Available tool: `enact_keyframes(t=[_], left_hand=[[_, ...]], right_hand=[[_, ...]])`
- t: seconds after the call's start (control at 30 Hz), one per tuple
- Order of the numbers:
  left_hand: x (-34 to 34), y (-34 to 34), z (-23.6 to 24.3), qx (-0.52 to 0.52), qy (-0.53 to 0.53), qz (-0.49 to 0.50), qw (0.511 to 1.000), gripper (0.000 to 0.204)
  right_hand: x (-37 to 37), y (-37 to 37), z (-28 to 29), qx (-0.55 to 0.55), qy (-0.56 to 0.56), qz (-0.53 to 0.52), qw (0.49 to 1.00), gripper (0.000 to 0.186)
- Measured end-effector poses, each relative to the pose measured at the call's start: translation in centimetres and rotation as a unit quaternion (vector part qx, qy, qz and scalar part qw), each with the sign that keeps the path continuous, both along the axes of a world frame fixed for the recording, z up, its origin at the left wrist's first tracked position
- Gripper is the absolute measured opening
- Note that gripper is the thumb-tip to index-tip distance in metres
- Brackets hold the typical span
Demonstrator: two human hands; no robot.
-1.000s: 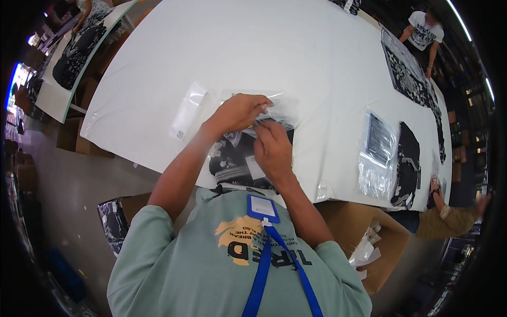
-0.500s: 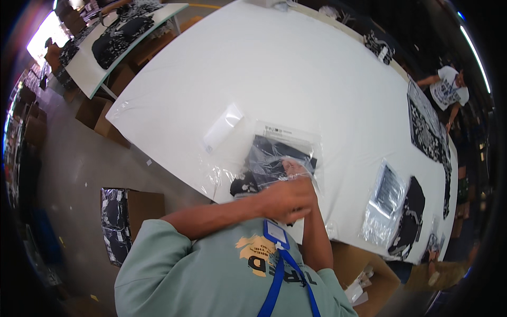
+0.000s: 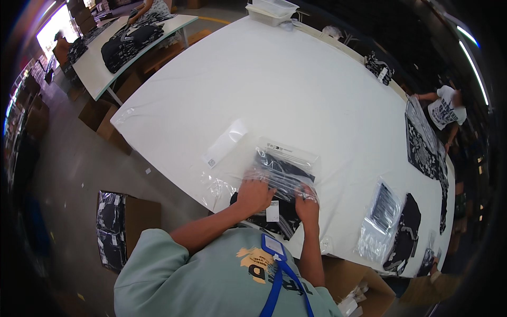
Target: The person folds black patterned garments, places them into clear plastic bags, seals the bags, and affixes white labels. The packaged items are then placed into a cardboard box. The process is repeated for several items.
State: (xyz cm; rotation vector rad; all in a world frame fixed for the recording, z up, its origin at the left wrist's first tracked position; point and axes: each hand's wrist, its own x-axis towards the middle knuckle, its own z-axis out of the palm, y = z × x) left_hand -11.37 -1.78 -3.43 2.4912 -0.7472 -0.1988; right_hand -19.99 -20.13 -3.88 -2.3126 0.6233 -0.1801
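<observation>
Right in front of me a folded black garment with a white pattern (image 3: 285,221) lies partly inside a clear plastic bag (image 3: 296,153). The lower part of the garment sticks out of the bag toward me, with a white tag (image 3: 272,211) on it. My left hand (image 3: 254,194) is closed on the left side of the bag's mouth; its fingertips are blurred. At the right side of the mouth, my right hand (image 3: 306,205) pinches the plastic. A flat white strip-like sleeve (image 3: 226,142) lies up and left of the bag.
On the table's right are another bagged item (image 3: 381,219) and a dark folded garment (image 3: 405,232). A co-worker (image 3: 448,108) handles patterned fabric at the far right. Cartons stand by the table, one with packed bags (image 3: 112,227) at left, one (image 3: 364,285) below right. A white bin (image 3: 269,16) stands at the back.
My left hand has moved from above my right forearm to the bag's left side. My right hand has drawn back toward me from on top of the bag. The garment's tagged part now shows.
</observation>
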Motion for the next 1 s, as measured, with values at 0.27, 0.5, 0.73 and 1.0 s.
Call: enact_keyframes(t=[0.27,0.5,0.73,1.0], left_hand=[[-1.1,2.3,-0.5,0.027,-0.122,-0.066,0.990,0.052],[-0.3,4.3,-1.7,-0.015,-0.059,-0.098,0.993,0.054],[12.3,-4.7,10.8,0.052,-0.103,-0.112,0.987,0.054],[13.0,-5.4,12.9,-0.193,-0.386,-0.034,0.901,0.053]], right_hand=[[-4.2,4.0,2.0,-0.013,-0.067,0.054,0.996,0.033],[-4.6,1.7,1.0,-0.026,-0.044,0.038,0.998,0.028],[6.6,-6.1,10.8,-0.065,-0.001,0.024,0.998,0.053],[8.9,-8.7,13.3,-0.282,-0.275,0.090,0.915,0.052]])
